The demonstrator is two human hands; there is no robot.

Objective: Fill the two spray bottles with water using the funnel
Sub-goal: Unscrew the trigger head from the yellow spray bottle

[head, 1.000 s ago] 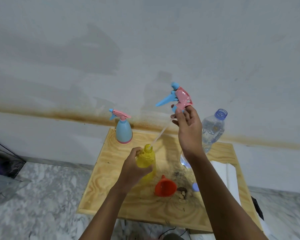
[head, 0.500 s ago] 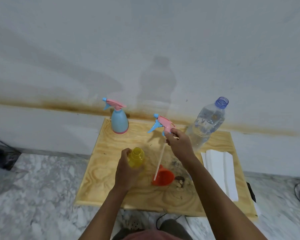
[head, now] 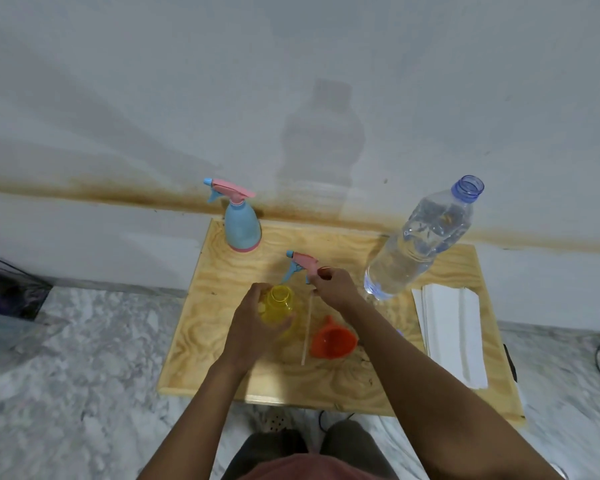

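Hands, head view: the open yellow spray bottle (head: pixel 280 303) is gripped round its body by the left hand (head: pixel 253 329), at 9 o'clock of the funnel (head: pixel 333 341); its spray head (head: pixel 303 263) is pinched by the right hand (head: pixel 335 289) at 1 o'clock. The bottle is judged light and easily tipped; a mid-body hold is advised.

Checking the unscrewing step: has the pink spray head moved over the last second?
Yes. The pink spray head came down: earlier raised above the blue spray bottle's top, it is now low over the table, in front of that bottle.
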